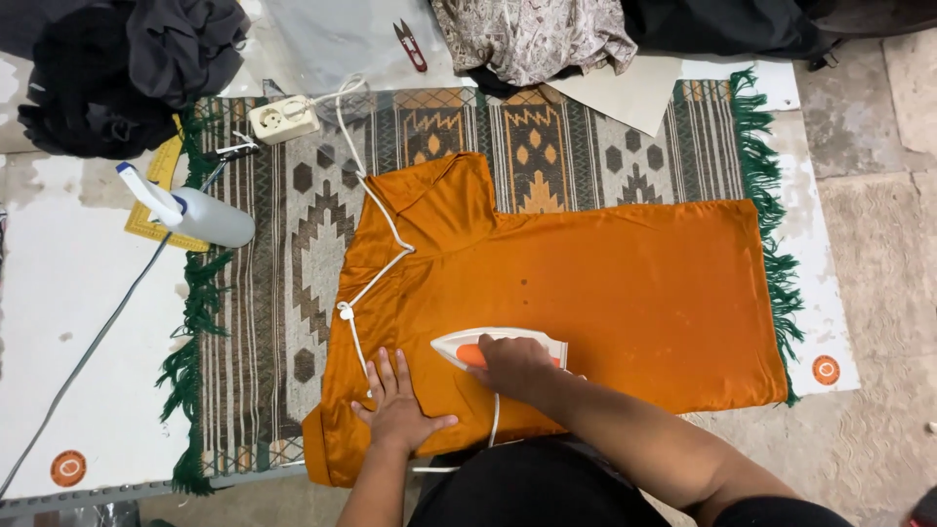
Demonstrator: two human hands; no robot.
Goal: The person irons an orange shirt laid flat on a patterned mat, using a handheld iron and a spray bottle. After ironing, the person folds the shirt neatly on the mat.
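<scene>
Right hand (515, 366) grips white-orange iron (500, 347) on orange garment (576, 293); left hand (395, 405) lies flat, fingers spread, pinning near-left fabric taut on patterned rug (293, 224).

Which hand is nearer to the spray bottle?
Left. The left hand lies flat on the orange garment, below-right of the spray bottle; the right hand grips the iron farther right.

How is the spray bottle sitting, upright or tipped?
Tipped: the spray bottle lies on its side at the rug's left edge, nozzle pointing left.
</scene>
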